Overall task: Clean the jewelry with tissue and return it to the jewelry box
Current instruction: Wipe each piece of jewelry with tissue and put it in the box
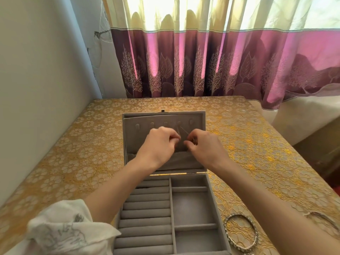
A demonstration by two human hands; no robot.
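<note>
A thin chain necklace (182,130) hangs against the inside of the raised lid (163,118) of the grey velvet jewelry box (172,199), its two fine strands running down and apart from one of the small hooks near the lid's top edge, so its length lies roughly up and down the lid. It is pale, very slender and hard to make out. The left hand (160,142) and right hand (204,144) meet in front of the lid, fingertips curled and pinching the strands. The box base lies open toward the viewer: padded ring rolls on the left, square compartments on the right, nothing visible in them. A beaded bracelet (242,234) lies on the gold floral tablecloth (73,162) just beside the box's right wall.
</note>
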